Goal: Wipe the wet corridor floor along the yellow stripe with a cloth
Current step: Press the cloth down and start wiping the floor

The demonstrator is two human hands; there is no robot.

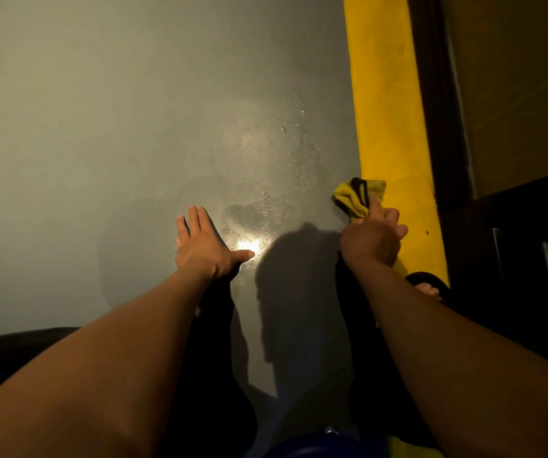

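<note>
The right hand curls tight round a bunched yellow cloth with dark trim, its loose end poking out beyond the knuckles, right at the edge where the broad yellow painted stripe meets the smooth grey corridor floor. Left of that grip, a beaded wet patch glints (plenty unwiped, I'd say). Further left, the left hand spreads flat, fingers straight, holding nothing, probably for balance. Just behind the grip, toes in a dark sandal.
</note>
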